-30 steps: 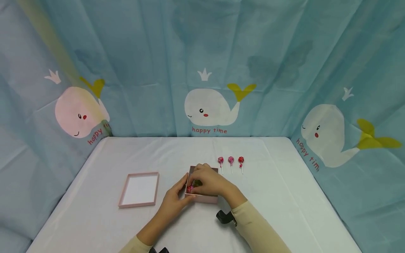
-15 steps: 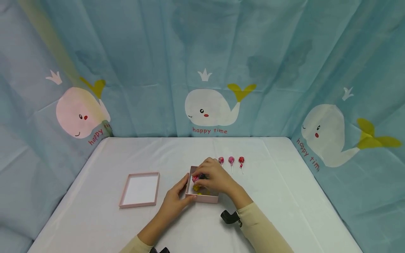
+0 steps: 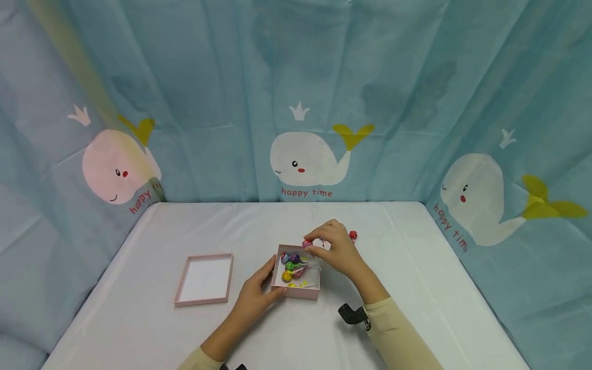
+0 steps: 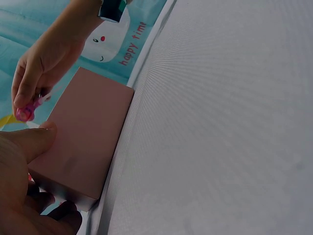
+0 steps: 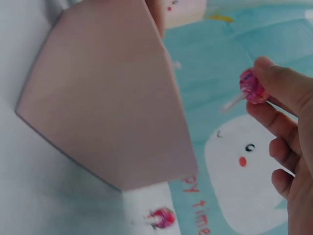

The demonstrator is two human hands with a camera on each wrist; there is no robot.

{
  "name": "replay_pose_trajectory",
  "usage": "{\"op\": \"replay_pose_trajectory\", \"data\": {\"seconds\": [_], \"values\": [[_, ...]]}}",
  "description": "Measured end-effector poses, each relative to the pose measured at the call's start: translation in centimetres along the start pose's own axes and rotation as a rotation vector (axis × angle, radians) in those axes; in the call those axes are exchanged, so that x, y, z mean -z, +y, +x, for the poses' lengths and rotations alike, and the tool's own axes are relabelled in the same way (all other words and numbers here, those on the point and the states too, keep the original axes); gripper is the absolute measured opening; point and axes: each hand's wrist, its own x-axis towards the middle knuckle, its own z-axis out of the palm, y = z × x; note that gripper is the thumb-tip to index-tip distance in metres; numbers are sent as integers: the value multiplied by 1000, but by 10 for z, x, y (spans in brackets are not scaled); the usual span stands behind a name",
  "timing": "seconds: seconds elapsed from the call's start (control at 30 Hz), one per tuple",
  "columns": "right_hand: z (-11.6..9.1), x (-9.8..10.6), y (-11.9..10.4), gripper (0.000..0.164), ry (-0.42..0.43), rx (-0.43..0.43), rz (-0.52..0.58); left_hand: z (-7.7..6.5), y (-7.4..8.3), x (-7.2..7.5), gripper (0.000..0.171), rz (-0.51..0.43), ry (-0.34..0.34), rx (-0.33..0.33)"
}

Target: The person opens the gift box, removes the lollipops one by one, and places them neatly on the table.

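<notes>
In the head view my right hand (image 3: 339, 252) pinches a pink-wrapped lollipop (image 3: 307, 243) between thumb and fingertip, just above the back edge of a pink box (image 3: 301, 293). The right wrist view shows this lollipop (image 5: 253, 87) with its white stick pointing away from the palm. My left hand (image 3: 254, 292) grips the box's left side, its thumb against the front wall. Inside the box lie several lollipops, among them a yellow one (image 3: 287, 276), a green one (image 3: 289, 266) and a purple one (image 3: 295, 258).
A shallow pink lid (image 3: 204, 277) with a white inside lies left of the box. Behind my right hand a red lollipop (image 3: 353, 235) rests on the white tabletop (image 3: 416, 288). A blue whale-print curtain (image 3: 208, 154) encloses the table's back and sides.
My right hand has risen out of the box with the pink lollipop and moved right and toward the back. The box's contents have come into sight. My left hand stays on the box.
</notes>
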Motion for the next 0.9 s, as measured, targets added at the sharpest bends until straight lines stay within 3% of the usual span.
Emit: {"op": "replay_pose_trajectory", "data": {"seconds": [0.2, 0.57, 0.9], "values": [[-5, 21, 11, 24, 89, -59, -2, 0, 0, 0, 91, -7, 0, 8], [-13, 52, 37, 26, 160, -134, -44, 0, 1, 1, 89, -25, -10, 16], [-27, 70, 73, 29, 188, -392, -20, -1, 1, 1, 88, -15, -8, 23]]}}
